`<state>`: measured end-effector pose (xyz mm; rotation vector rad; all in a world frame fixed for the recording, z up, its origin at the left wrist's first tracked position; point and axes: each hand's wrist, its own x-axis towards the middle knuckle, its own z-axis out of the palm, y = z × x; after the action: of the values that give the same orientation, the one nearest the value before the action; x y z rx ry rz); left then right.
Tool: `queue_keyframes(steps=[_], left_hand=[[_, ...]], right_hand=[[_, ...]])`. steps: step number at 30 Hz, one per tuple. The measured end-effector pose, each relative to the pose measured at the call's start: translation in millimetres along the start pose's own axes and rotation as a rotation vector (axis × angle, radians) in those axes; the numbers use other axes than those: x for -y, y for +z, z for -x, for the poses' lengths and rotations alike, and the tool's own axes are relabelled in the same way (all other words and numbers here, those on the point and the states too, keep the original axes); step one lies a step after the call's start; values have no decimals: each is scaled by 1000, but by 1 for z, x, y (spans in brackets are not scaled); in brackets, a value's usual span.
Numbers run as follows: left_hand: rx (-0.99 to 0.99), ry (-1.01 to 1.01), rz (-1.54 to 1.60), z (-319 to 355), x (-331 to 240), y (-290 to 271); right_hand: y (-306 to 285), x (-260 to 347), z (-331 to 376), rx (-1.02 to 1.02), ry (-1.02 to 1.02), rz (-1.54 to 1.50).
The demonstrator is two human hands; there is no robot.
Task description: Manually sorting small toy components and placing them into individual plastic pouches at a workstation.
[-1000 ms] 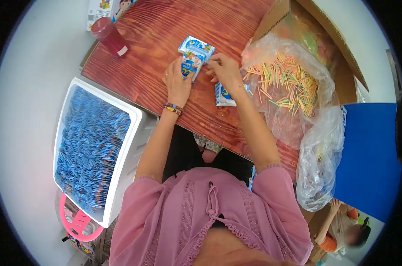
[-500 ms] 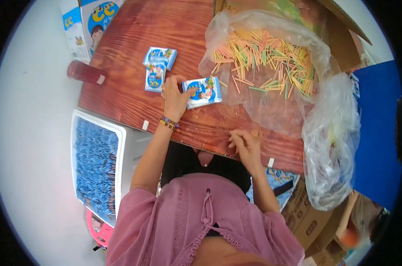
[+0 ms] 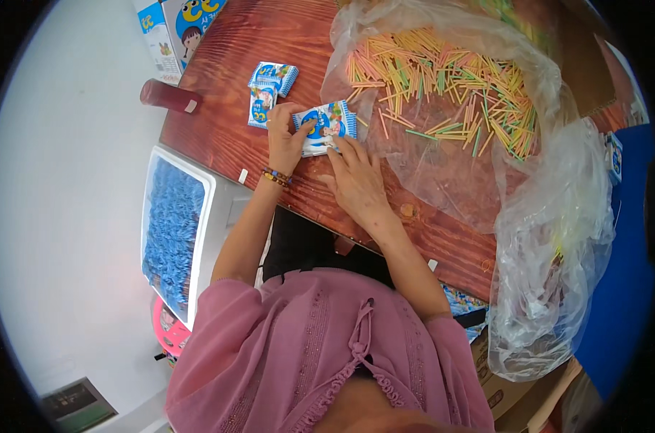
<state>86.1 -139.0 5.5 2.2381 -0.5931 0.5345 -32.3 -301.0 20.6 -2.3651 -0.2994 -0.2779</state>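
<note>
A small stack of blue-and-white snack packets (image 3: pixel 336 117) lies on the red-brown wooden table in front of me. My left hand (image 3: pixel 283 141) grips it at the left edge, thumb across the top packet and fingers at its side. My right hand (image 3: pixel 357 186) rests at the lower right edge of the stack, fingers stretched out and thumb apart; its fingertips reach the packet edge. Just beyond my left hand sit more packets of the same kind, one upright packet (image 3: pixel 262 105) and others (image 3: pixel 275 75) overlapping behind it.
Thin yellow, pink and green sticks (image 3: pixel 443 79) lie heaped on an opened clear plastic bag (image 3: pixel 551 245) at the right. A dark red cylinder (image 3: pixel 170 96) lies at the table's left edge. A white bin (image 3: pixel 206 209) of blue packets stands lower left, a blue box (image 3: pixel 634 195) far right.
My right hand has moved up and left from the table's front edge to the packet stack. My left hand stays on the stack. The whole view has shifted slightly.
</note>
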Motion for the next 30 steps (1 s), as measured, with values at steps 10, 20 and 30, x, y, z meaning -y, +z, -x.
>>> queue_keyframes(steps=[10, 20, 30], left_hand=[[-134, -242, 373, 5, 4, -11], [42, -391, 676, -6, -8, -48], [46, -174, 132, -12, 0, -39]], right_hand=[[8, 0, 6, -27, -27, -95], [9, -8, 3, -60, -36, -132], [-11, -11, -2, -140, 447, -860]])
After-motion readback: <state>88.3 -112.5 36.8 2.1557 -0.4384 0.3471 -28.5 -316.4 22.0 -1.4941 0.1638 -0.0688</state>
